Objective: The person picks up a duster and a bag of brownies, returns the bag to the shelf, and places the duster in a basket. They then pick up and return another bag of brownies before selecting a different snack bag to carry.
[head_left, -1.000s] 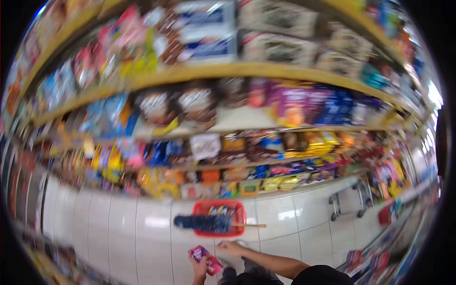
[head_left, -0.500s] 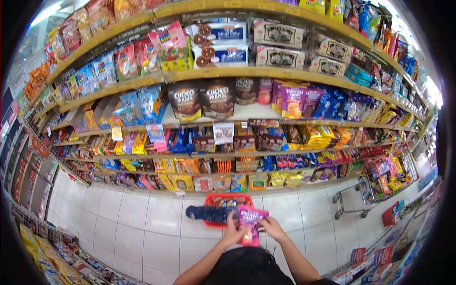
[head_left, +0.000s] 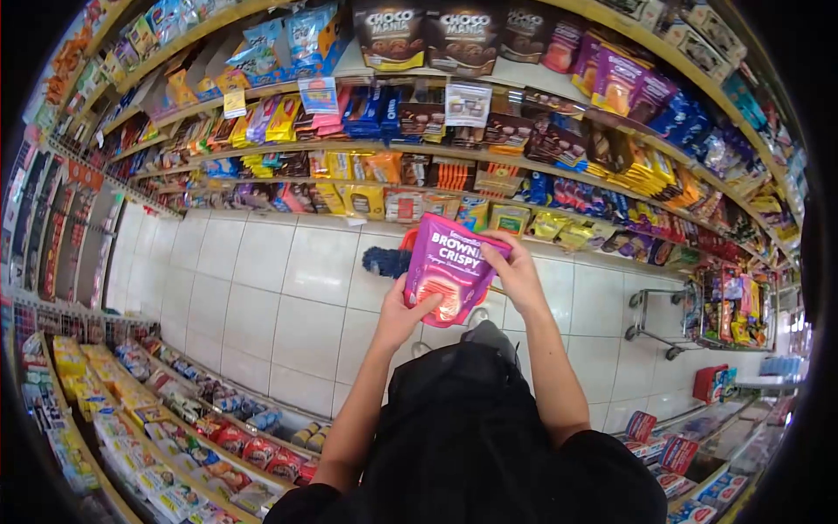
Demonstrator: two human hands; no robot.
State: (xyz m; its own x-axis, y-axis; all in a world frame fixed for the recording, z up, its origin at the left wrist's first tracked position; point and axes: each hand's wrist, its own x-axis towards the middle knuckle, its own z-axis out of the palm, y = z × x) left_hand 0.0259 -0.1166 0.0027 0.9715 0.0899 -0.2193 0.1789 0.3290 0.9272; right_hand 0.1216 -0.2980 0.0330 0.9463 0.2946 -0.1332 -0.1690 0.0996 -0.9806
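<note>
1. Shelving [head_left: 528, 72], at twelve o'clock from the pouch: I judge that an overreach with the pouch's top edge could knock against the packed rows.
2. Tiled floor [head_left: 305, 336], widest at eight o'clock: a dropped pouch could skid here, the tiles looking smooth in my feed.
3. Red basket [head_left: 408, 239], at ten o'clock, mostly hidden behind the pouch: blocked sight of it could lead to a stumble.
4. Dark fluffy duster [head_left: 382, 261], at nine o'clock: an unseen foot or elbow could catch it.
5. Pink-purple pouch [head_left: 449, 266], centre of the dial, raised before the body and tilted: hard squeezing could crush its contents.
6. Left hand [head_left: 404, 318], between seven and eight, and right hand [head_left: 518, 272], at three: both grasp the pouch's edges, thumbs on its front; uneven loosening could let it twist free.
</note>
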